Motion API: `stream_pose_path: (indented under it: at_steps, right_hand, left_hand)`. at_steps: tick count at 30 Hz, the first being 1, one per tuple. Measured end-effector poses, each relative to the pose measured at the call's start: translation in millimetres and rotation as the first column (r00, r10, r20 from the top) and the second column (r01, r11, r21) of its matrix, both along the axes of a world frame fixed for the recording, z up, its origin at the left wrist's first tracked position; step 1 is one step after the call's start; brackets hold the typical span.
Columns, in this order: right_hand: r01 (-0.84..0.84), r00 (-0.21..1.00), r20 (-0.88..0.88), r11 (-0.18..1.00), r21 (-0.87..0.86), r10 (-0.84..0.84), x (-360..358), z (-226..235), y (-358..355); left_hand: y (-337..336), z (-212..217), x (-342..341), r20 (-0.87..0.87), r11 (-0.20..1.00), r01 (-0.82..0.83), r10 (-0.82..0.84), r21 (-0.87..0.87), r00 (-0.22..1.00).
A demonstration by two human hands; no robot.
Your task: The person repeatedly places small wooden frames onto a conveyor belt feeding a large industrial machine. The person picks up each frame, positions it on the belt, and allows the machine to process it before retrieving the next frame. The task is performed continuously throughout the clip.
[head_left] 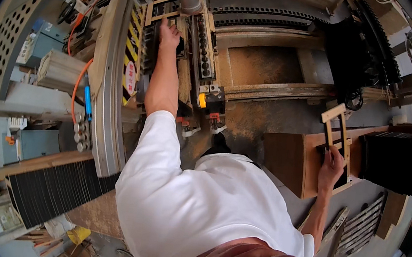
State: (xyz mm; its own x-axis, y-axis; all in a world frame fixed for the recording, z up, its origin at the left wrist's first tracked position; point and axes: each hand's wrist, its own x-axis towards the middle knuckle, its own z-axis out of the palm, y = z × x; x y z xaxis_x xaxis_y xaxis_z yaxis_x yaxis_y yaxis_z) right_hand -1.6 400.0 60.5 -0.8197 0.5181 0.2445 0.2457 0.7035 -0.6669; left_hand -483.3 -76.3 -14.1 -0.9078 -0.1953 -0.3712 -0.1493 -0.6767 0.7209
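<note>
Left hand (pixel 168 34): stretched far forward, fingers laid on a small wooden frame piece (pixel 162 14) seated in the woodworking machine (pixel 203 50); whether the fingers close round the piece cannot be told. Right hand (pixel 331 168): out to the side, fingers closed on the lower end of a small rectangular wooden frame (pixel 337 130), held roughly upright above a wooden bench (pixel 285 160). Wooden frame piece: lies crosswise at the far end of the machine, just below a grey cylinder (pixel 190 0). Machine: long, with a row of drill heads, a yellow-and-black striped guard (pixel 132 48) on its left side, orange hose (pixel 79 86) beside it. Floor (pixel 270 116): coated with sawdust. Stack of dark slats (pixel 52 189): lower left, on a wooden board. Further wooden frames (pixel 356 229): leaning on the ground below the right hand. White T-shirt (pixel 196 205): covers the person's shoulders.
</note>
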Motion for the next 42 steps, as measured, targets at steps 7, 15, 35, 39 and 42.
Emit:
stream_pose_path:
  at_steps: [7, 15, 35, 39, 42]
  right_hand:
    - [-0.336, 0.933, -0.067, 0.924, 0.184, 0.353, -97, 49, -85]
    - [-0.685, 0.652, -0.085, 0.633, 0.360, 0.753, -240, 45, -180]
    - [-0.587, 0.413, 0.220, 0.073, 0.806, 0.884, -503, -65, -398]
    - [-0.514, 0.452, 0.220, 0.051, 0.856, 0.864, -531, -62, -406]
    - [-0.551, 0.451, 0.275, 0.022, 0.834, 0.849, -556, -65, -411]
  left_hand:
    - [-19, -30, -57, -0.181, 0.925, -0.015, 0.091, 0.380, 0.979]
    - [5, -34, 107, -0.102, 0.967, 0.039, -0.013, 0.252, 0.995]
    - [40, -3, 466, 0.104, 0.908, -0.318, 0.301, 0.273, 0.948]
    - [51, -1, 488, 0.108, 0.866, -0.421, 0.407, 0.270, 0.907]
    - [53, -6, 506, 0.126, 0.849, -0.480, 0.463, 0.220, 0.877]
